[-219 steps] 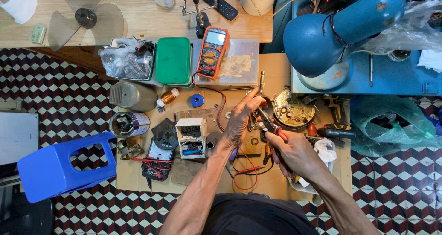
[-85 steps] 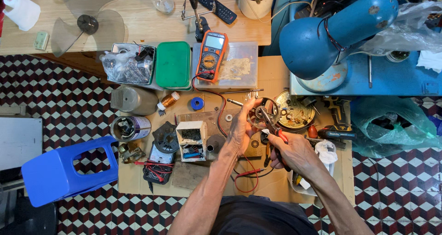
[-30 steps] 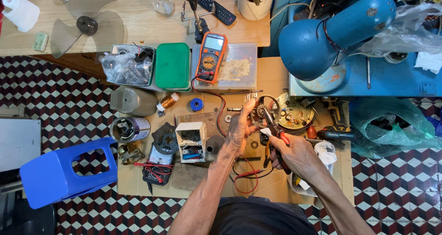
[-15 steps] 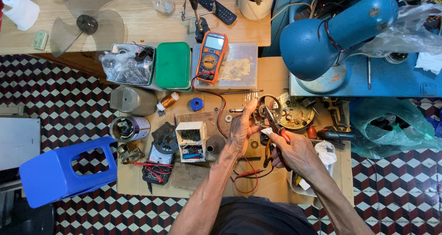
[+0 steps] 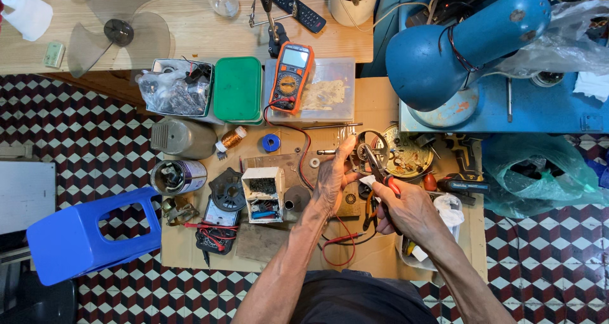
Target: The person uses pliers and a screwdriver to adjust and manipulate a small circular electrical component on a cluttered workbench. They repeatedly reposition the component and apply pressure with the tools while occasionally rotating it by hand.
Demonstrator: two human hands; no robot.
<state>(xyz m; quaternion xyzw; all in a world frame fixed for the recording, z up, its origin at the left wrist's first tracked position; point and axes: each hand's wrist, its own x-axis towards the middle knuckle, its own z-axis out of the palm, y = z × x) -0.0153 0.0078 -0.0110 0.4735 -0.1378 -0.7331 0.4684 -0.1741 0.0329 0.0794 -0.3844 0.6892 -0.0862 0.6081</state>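
Right hand point(image 5: 409, 211) clamped on red-handled pliers point(image 5: 379, 171). Pliers' long axis runs from the palm up and left, away from the body; the tip points at a dark ring-shaped metal part point(image 5: 366, 158). Left hand point(image 5: 333, 179) is closed on that ring, thumb at its upper left edge, fingers on the side toward the body. Ring sits just above the board, right of centre, close beside a round brass-coloured plate point(image 5: 406, 154). The 2 hands are near each other but not touching.

Work surface: low cardboard-covered board point(image 5: 380, 108), crowded. Red leads point(image 5: 336, 244) loop just below the left wrist. Left of the hand: small white parts box point(image 5: 263, 192), then a black meter point(image 5: 219, 219). Further out: blue tape roll point(image 5: 271, 142), copper wire spool point(image 5: 233, 137), orange multimeter point(image 5: 290, 78) lying on a clear box, its long axis pointing away, green lid point(image 5: 237, 89).

Room: red, black and white patterned tile floor point(image 5: 89, 152), blue stool point(image 5: 89, 238) at left, blue lamp point(image 5: 463, 45) at upper right, wooden bench point(image 5: 190, 26) beyond carrying a clear fan blade point(image 5: 117, 35).
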